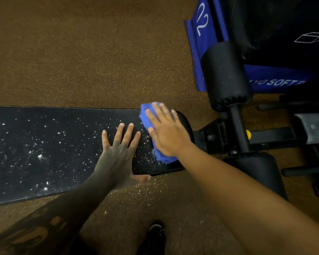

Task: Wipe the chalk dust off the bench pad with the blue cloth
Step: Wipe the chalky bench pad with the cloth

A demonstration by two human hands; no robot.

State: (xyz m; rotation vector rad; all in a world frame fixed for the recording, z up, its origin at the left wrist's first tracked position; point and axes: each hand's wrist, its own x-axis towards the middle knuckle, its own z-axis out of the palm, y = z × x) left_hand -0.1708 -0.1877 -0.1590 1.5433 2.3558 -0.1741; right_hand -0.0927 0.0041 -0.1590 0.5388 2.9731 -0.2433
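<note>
Chalk dust (41, 157) speckled the one bench pad (63, 126), whose long axis ran left to right. Nearly all of it lay left of the one blue cloth (145, 115). The right hand (166, 133), fingers straight, pressed that cloth flat at the pad's right end. The left hand (118, 157), open and spread, rested on the pad just beside it, nearer the dust.

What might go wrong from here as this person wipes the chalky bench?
The left hand lies flat on the speckled bench pad, so it may block the wipe or smear chalk. The right hand presses the blue cloth near the pad's rounded end; a sweep may push dust onto the floor, where specks already lie.
</note>
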